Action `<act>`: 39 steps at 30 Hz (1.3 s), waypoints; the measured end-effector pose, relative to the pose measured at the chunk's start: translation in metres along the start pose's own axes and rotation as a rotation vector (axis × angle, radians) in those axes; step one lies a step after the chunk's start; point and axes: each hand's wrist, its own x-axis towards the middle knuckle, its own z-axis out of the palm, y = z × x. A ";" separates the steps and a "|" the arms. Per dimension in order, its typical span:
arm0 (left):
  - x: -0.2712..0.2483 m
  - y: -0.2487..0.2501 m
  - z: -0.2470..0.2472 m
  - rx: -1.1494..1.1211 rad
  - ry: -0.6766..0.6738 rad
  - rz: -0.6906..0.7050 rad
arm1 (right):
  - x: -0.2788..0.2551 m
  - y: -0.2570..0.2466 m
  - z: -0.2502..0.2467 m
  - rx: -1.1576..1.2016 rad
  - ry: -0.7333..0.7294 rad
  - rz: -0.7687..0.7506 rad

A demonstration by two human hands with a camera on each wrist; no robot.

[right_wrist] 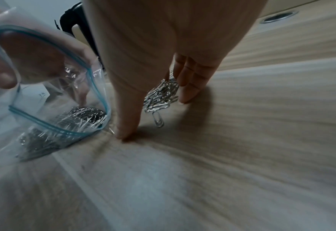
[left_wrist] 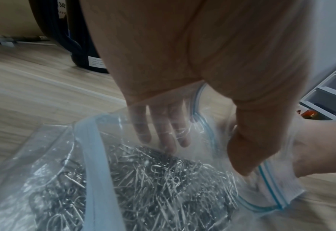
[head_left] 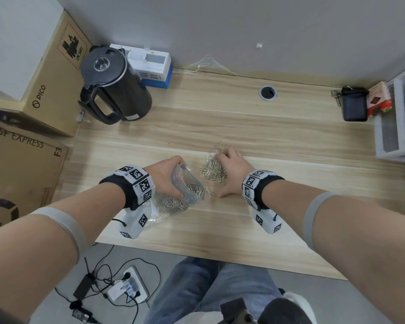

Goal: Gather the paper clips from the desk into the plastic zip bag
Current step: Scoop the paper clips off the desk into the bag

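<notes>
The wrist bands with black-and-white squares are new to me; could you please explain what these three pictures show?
There is no machine here: a person works bare-handed, wearing cameras. The wide picture comes from a head camera looking down. The other two look along each wrist towards the fingers. The marked bands sit on both wrists. On the wooden table lies a loose pile of paper clips. The left hand holds a clear zip bag open by its mouth; it contains many clips. The right hand is cupped over the pile, thumb tip on the table, apparently to sweep clips towards the bag. A black kettle, cardboard boxes and plastic drawers stand around the edges.
</notes>
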 end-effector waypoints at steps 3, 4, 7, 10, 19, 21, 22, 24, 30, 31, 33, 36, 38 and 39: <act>0.000 0.000 -0.001 -0.015 0.003 -0.004 | 0.002 -0.001 0.000 0.062 0.015 0.013; 0.000 -0.001 -0.001 -0.015 0.004 -0.004 | 0.003 0.000 -0.001 0.089 0.012 0.017; 0.000 -0.001 0.000 -0.011 0.006 0.000 | 0.003 0.001 -0.003 0.128 0.013 0.020; -0.001 -0.001 0.000 -0.014 0.006 0.002 | 0.002 -0.006 -0.001 0.085 0.029 0.030; -0.005 0.000 -0.003 -0.012 0.007 -0.001 | 0.009 0.000 -0.007 0.161 0.037 0.049; -0.006 0.001 -0.003 -0.013 0.005 0.002 | 0.008 0.006 -0.012 0.179 0.031 0.054; -0.006 0.002 -0.003 -0.013 0.004 0.003 | 0.007 0.008 -0.014 0.169 0.016 0.053; -0.006 0.002 -0.003 -0.014 0.002 0.002 | 0.006 0.013 -0.016 0.105 -0.039 0.033; -0.005 0.002 -0.002 -0.013 0.008 0.007 | 0.009 0.014 -0.016 0.087 -0.039 0.050; -0.005 0.002 -0.001 -0.014 0.014 0.012 | 0.010 0.013 -0.016 0.105 -0.025 0.058; -0.005 0.001 -0.001 -0.018 0.022 0.017 | 0.012 0.012 -0.017 0.119 0.008 0.061; -0.005 0.001 -0.001 -0.026 0.025 0.021 | 0.012 0.010 -0.016 0.086 0.024 0.043; -0.005 0.000 -0.002 -0.034 0.024 0.020 | 0.013 0.008 -0.016 0.039 0.011 0.004; -0.005 0.000 -0.001 -0.037 0.024 0.019 | 0.013 0.006 -0.015 0.014 0.001 -0.013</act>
